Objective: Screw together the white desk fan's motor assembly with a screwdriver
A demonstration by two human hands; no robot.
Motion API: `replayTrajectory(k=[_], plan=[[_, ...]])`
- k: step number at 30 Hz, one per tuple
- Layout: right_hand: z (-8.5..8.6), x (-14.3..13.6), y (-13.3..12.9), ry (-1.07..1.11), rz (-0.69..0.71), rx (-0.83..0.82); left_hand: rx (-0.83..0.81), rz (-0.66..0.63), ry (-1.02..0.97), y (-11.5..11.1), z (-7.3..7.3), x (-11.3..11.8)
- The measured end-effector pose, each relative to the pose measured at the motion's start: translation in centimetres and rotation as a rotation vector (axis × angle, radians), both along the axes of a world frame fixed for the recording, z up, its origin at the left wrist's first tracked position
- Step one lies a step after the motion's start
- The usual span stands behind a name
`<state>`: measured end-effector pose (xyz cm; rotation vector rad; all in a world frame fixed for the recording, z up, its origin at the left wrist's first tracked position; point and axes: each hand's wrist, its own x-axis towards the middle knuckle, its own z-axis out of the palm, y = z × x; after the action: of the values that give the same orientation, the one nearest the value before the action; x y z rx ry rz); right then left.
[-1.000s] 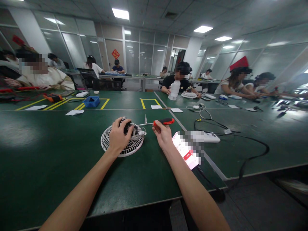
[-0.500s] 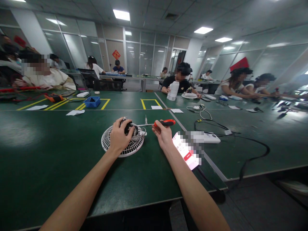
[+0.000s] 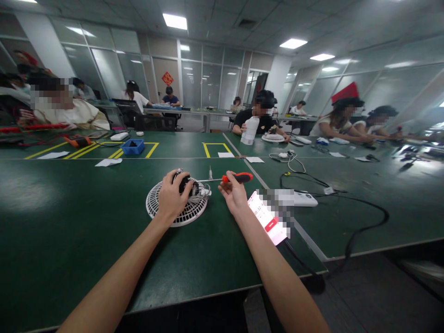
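A round white fan grille (image 3: 189,215) lies on the green table, with a dark motor (image 3: 183,182) and loose wires (image 3: 201,194) on top of it. My left hand (image 3: 173,196) is wrapped over the motor from the left. In my right hand (image 3: 234,192) is a screwdriver (image 3: 241,177) with a red and black handle, held near the front of the handle. Its shaft lies almost level and points left, the tip reaching the motor's right side. Whether the tip sits in a screw is too small to tell. A small thin pointed item (image 3: 210,173) stands just behind the shaft.
A lit phone (image 3: 267,222) lies beside my right forearm, near a white power strip (image 3: 303,199) and black cable (image 3: 367,201). Further back are a blue bin (image 3: 132,147) and paper slips (image 3: 108,162). Opposite, a person (image 3: 255,115) holds a white part (image 3: 249,130).
The fingers of my right hand have shifted slightly and loosened around the screwdriver handle. My left hand and the fan grille stay in place.
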<state>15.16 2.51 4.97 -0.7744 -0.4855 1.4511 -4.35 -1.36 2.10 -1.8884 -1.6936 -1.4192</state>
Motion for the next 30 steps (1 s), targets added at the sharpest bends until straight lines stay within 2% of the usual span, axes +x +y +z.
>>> replayTrajectory(k=[3,10,13,19,26,30], plan=[[-0.22,0.11,0.14,-0.028,-0.011,0.003,0.005,0.004,0.004,-0.02,0.06,0.01],[-0.17,0.29,0.41,0.061,0.003,0.051,-0.002,0.001,0.006,-0.03,0.00,-0.07],[-0.09,0.11,0.32,0.087,0.014,0.026,-0.008,0.008,0.013,-0.05,-0.01,-0.06],[-0.52,-0.03,0.26,-0.016,-0.001,-0.005,-0.009,0.008,0.012,-0.04,0.04,-0.09],[-0.38,0.10,0.49,0.091,0.002,0.009,-0.001,0.004,0.003,-0.02,0.03,-0.03],[-0.15,-0.13,0.28,0.081,-0.019,-0.076,0.004,0.008,-0.020,0.00,0.03,0.02]])
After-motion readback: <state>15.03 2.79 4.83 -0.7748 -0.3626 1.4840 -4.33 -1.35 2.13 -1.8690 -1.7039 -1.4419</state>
